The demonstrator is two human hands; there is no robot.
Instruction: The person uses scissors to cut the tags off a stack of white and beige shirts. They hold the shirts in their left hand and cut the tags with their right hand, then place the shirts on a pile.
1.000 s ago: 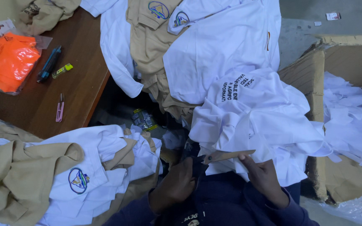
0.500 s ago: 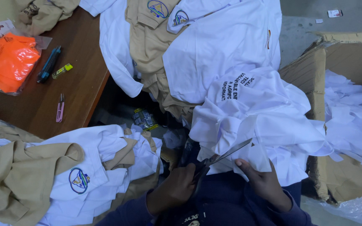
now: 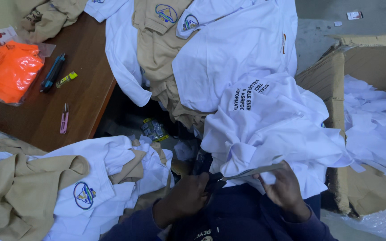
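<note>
Head view: our left hand (image 3: 188, 196) grips scissors (image 3: 246, 172), blades nearly closed at the hem of the white shirt (image 3: 269, 129) on our lap. Right hand (image 3: 282, 187) pinches that hem. Cardboard box (image 3: 327, 76) just right.

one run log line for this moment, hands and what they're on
left hand: grips grey metal scissors | right hand: holds white cotton shirt at the blades | beside: open cardboard box
</note>
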